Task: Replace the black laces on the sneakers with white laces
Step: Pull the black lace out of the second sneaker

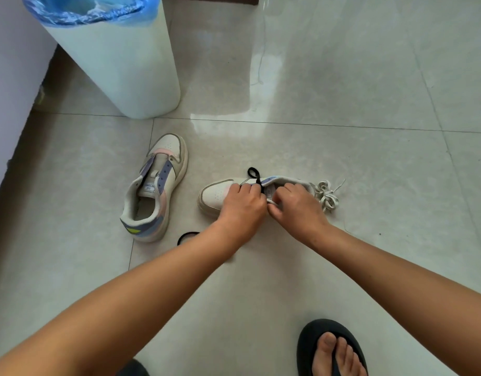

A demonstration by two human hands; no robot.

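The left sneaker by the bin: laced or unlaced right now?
Unlaced. The left sneaker stands upright on the floor with bare eyelets, no lace across its tongue. A black lace lies by its heel.

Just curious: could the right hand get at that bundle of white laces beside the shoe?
Probably yes. The bundle of white laces lies on open floor just beyond the right hand, with nothing between them; the hand would first release the sneaker.

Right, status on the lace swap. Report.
Both hands on the right sneaker: left hand at the black lace, right hand pinching a white strand. White laces bundled beside it. Left sneaker unlaced. Nothing blocking.
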